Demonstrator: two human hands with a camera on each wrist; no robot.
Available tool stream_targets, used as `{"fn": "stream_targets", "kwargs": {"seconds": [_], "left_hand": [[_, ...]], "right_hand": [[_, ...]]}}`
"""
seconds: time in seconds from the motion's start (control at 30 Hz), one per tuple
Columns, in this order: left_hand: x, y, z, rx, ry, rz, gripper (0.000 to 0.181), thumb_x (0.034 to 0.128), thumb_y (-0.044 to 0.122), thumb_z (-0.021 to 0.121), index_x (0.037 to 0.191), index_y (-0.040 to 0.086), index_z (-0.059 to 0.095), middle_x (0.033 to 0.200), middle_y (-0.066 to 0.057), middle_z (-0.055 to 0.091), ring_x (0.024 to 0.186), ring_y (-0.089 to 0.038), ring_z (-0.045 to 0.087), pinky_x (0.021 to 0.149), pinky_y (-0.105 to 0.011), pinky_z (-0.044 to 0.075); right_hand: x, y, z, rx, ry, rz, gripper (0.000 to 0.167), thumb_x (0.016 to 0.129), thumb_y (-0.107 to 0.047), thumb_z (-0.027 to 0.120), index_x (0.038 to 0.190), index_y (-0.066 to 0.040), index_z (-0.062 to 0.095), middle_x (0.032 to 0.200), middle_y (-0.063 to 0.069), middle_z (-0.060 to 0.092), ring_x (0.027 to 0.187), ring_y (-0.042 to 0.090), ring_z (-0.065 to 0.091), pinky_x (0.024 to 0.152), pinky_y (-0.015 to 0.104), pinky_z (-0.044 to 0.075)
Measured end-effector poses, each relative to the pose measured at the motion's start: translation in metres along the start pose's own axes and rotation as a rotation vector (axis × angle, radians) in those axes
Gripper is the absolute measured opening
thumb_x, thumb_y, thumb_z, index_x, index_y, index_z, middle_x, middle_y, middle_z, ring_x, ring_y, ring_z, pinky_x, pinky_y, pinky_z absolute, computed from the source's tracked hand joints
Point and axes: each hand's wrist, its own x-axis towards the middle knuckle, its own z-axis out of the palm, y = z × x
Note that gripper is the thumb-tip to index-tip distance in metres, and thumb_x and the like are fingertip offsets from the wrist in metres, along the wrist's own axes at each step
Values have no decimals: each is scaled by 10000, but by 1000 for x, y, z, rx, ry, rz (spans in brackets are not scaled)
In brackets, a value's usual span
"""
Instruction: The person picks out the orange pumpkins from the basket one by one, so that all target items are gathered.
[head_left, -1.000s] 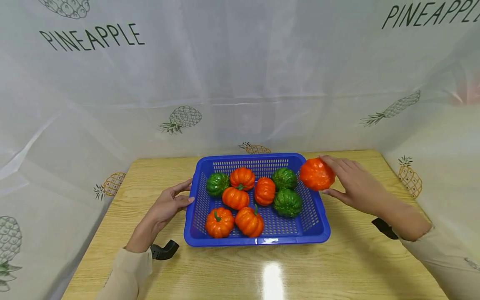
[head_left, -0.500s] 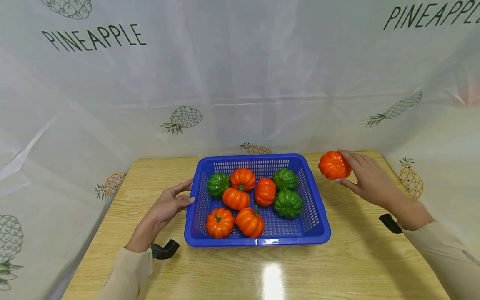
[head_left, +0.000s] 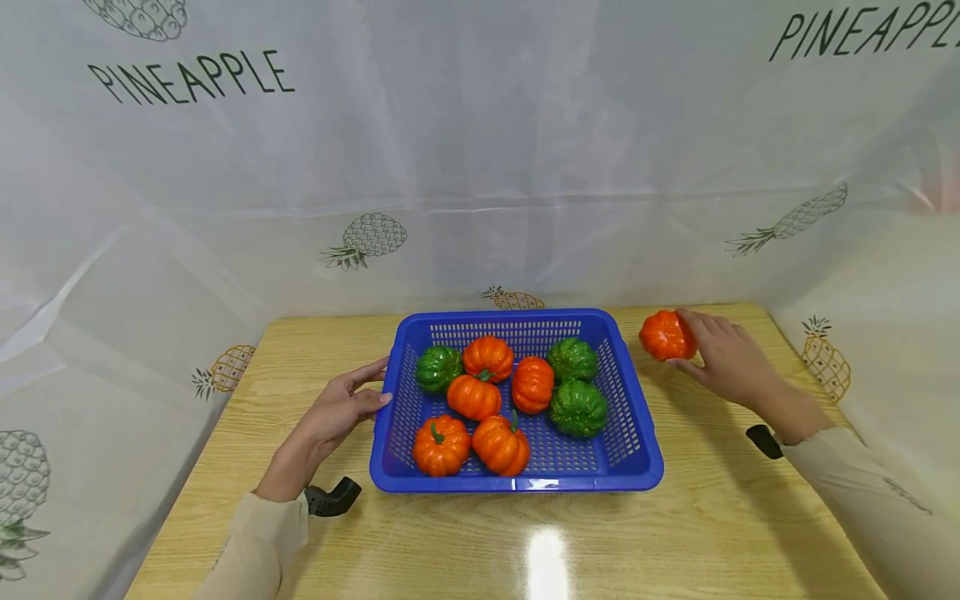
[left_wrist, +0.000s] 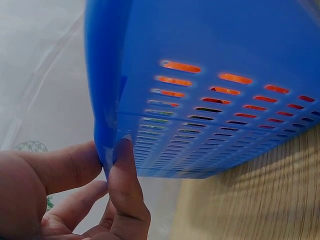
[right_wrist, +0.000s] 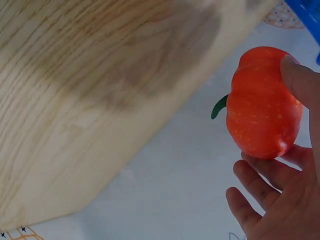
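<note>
My right hand (head_left: 729, 357) holds an orange toy pumpkin (head_left: 664, 336) just right of the basket, over the far right part of the table. The right wrist view shows thumb and fingertips pinching the pumpkin (right_wrist: 265, 105), its green stem pointing away from the palm. With my left hand (head_left: 337, 414) I pinch the left rim of a blue plastic basket (head_left: 630, 482); in the left wrist view the thumb and a finger lie on either side of the rim (left_wrist: 106, 125). Inside sit several orange pumpkins (head_left: 501, 446) and several green ones (head_left: 579, 408).
The basket stands on a wooden table (head_left: 465, 542). A pale curtain (head_left: 480, 167) with pineapple prints hangs behind the table and along its sides. Bare wood lies between the basket and the table's near side.
My right hand has carried the orange pumpkin rightward from over the basket's right rim, then slightly lower. The left hand and the basket have stayed in place.
</note>
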Motion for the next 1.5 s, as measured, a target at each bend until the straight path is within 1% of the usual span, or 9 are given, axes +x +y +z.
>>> {"fn": "stream_targets", "kwargs": {"seconds": [0.2,0.47,0.8,0.97,1.1,1.2,1.37,1.5], "left_hand": [[0,1,2,-16,-7,2,699,1055,25,601,1667,2,263,1503,-264,383,920,-78,716,902,-244,581],[0,3,3,-25,-4,0,693,1054,16,596,1666,6,270,1507,-269,384,928,-76,719,910,-237,578],[0,1,3,-36,-7,3,695,1053,7,593,1664,-7,261,1508,-272,373,903,-73,714,898,-240,581],[0,1,4,-39,-10,4,689,1055,1,585,1664,-8,261,1501,-274,368,901,-76,710,883,-240,583],[0,1,4,-39,-9,2,690,1058,5,586,1666,-2,260,1514,-276,364,903,-79,712,883,-243,582],[0,1,4,-36,-9,5,692,1058,11,588,1668,2,259,1526,-279,358,908,-80,716,895,-245,580],[-1,1,3,-35,-7,7,692,1057,13,588,1668,7,262,1529,-277,354,911,-77,720,903,-239,578],[-1,0,2,-37,-4,7,698,1053,15,594,1668,7,264,1521,-272,358,905,-77,720,899,-237,579]], "right_hand": [[3,1,8,-19,-34,23,839,890,-226,855,1525,91,409,1341,376,577,1195,591,541,1003,762,426],[6,-2,15,-35,-61,29,820,918,-249,825,1535,99,413,1361,367,574,1200,592,541,1003,740,437],[8,-1,28,-11,-116,56,817,953,-259,797,1549,100,368,1400,376,544,1236,595,525,1029,742,431],[7,2,35,-6,-105,51,815,950,-252,800,1539,103,364,1413,389,539,1238,599,532,1023,745,440],[7,1,35,-4,-91,46,806,946,-228,803,1525,121,365,1435,389,512,1239,604,530,1018,744,444],[6,-1,34,3,-103,64,805,956,-233,791,1536,120,359,1458,387,488,1254,610,514,1025,750,434],[4,-2,34,9,-124,86,824,953,-245,793,1555,109,356,1460,390,491,1253,611,511,1020,760,432],[3,-1,33,8,-116,83,833,946,-250,800,1554,108,358,1463,392,485,1242,615,512,1005,767,436]]}}
